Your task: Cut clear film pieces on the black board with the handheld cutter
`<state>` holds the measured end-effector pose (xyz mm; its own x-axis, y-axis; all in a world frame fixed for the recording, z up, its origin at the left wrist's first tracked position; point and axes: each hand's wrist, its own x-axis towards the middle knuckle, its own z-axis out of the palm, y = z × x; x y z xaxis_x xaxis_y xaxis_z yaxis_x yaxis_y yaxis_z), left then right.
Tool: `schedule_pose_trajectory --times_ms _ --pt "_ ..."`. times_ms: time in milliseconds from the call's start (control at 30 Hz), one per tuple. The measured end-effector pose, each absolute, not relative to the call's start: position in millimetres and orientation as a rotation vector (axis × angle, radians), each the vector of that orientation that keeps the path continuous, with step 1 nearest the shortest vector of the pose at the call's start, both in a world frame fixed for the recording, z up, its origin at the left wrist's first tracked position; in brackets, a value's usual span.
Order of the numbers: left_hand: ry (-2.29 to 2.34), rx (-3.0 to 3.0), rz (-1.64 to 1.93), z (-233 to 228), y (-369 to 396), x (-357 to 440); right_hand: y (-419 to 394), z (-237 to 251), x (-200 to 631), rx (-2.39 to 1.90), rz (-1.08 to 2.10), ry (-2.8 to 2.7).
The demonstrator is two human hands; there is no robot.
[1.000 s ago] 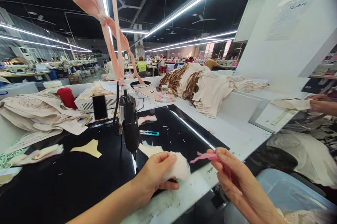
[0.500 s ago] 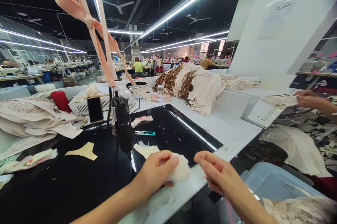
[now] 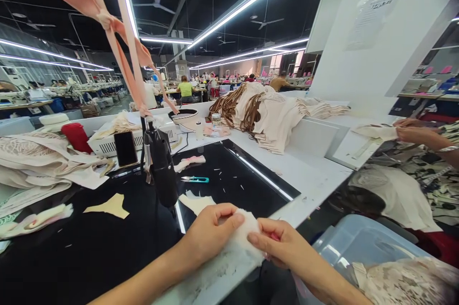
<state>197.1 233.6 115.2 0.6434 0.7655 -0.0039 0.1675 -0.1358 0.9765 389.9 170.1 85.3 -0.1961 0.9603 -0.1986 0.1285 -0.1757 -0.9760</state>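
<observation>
In front of me, over the table's front edge, my left hand (image 3: 215,228) is closed on a soft white fabric piece (image 3: 247,238), thumb on top. My right hand (image 3: 278,243) pinches the right side of the same piece. A bit of pink shows at the right fingers; what it belongs to is hidden. Just beyond my left hand lies a cream fabric cutout (image 3: 196,202) on the black table surface. Behind it are small thread snips (image 3: 195,179) with a teal handle. A black cylindrical tool (image 3: 161,166) with a pointed tip hangs left of my hands.
Peach straps (image 3: 122,51) hold the tool up. A yellow cutout (image 3: 109,206) and a phone (image 3: 125,148) are at left. Stacked cream garment pieces (image 3: 278,123) with brown straps stand behind. A clear plastic bin (image 3: 344,233) is at lower right, near a co-worker's hands (image 3: 416,128).
My right hand has moved left and now grips the white fabric piece; before, it was apart from it, fingers pinched. My left hand keeps its hold. The view has shifted slightly.
</observation>
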Motion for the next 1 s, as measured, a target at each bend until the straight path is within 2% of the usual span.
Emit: schedule_pose_trajectory --times_ms 267,600,867,1000 --pt "0.789 1.729 0.536 122 236 196 161 98 382 -1.142 1.656 -1.143" --pt "0.745 1.579 0.415 108 246 194 156 107 377 -1.081 1.728 -1.021" --pt "0.764 1.581 0.304 108 251 197 156 108 377 -1.1 1.735 -0.971" --pt "0.785 1.876 0.372 120 262 207 165 108 382 -1.193 1.639 -0.985"
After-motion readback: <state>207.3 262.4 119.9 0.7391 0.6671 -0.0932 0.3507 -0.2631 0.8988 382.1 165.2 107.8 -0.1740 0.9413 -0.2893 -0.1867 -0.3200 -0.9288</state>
